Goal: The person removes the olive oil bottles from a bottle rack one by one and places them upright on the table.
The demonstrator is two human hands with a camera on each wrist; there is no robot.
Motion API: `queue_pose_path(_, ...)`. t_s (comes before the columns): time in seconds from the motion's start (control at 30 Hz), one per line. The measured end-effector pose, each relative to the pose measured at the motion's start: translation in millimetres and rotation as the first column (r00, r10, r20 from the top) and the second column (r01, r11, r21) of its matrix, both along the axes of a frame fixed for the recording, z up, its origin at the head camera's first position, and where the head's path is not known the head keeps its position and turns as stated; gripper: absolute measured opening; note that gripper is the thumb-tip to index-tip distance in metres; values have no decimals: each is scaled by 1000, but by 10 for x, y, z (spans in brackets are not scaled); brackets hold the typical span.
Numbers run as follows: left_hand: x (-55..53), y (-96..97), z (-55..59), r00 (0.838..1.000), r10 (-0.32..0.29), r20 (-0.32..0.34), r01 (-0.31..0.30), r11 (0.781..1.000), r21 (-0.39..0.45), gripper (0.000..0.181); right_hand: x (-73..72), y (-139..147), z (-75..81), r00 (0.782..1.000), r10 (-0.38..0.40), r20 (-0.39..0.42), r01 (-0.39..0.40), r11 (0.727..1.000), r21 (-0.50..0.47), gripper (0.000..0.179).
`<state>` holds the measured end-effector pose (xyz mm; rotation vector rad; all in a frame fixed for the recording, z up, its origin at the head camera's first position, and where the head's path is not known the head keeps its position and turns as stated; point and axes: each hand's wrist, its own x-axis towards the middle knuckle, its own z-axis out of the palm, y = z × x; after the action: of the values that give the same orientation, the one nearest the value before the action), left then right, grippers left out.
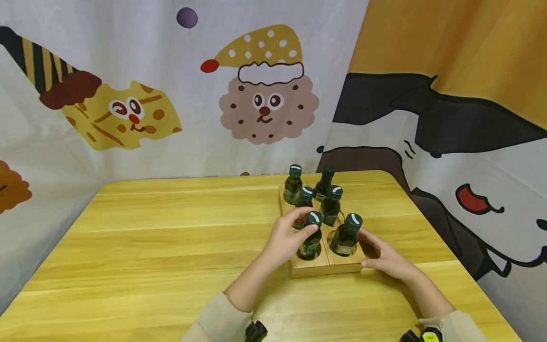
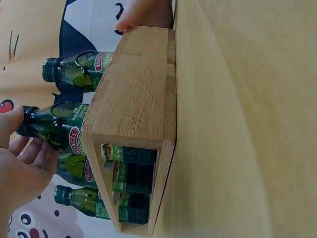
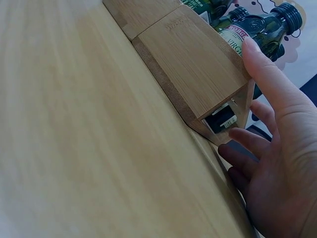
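In the head view, small green Borges oil bottles with dark caps stand in round holes of a wooden bottle rack (image 1: pixel 309 270), made of two blocks side by side. My left hand (image 1: pixel 287 235) pinches the front left bottle (image 1: pixel 311 242) at its cap, thumb on one side and fingers on the other. That bottle's lower part sits within its hole. My right hand (image 1: pixel 386 256) is at the rack's front right corner, beside the front right bottle (image 1: pixel 345 237). In the right wrist view its thumb (image 3: pixel 270 74) lies against the rack's upper edge, with loosely bent fingers along the open side.
Several more bottles, including a back left one (image 1: pixel 293 183) and a back right one (image 1: pixel 325 180), stand behind the front pair. The wooden table (image 1: pixel 149 256) extends left of the rack. A cartoon-printed curtain (image 1: pixel 171 156) hangs behind and to the right.
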<state>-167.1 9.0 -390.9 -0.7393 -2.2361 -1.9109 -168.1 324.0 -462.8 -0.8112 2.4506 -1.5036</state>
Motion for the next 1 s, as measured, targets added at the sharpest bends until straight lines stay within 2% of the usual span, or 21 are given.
queue_pose_path(0.23,11,16,65,1000,-7,17,7,1000,-20,34,-7,-8,8,1000,2,22,-2,1000,-12,85)
queue_pose_path(0.4,31,16,206,1000,1,25,0,1000,-5,34,-10,-5,2,999,2,36,-1,1000,-13,86)
queue_pose_path(0.8,26,-107,482,999,20,-49,-19,1000,21,36,-4,2,6,999,3,44,-3,1000,-12,85)
queue_pose_path(1.0,-37,-238,634,996,42,-83,-41,999,12,36,-2,4,-2,999,5,38,-4,1000,-13,84)
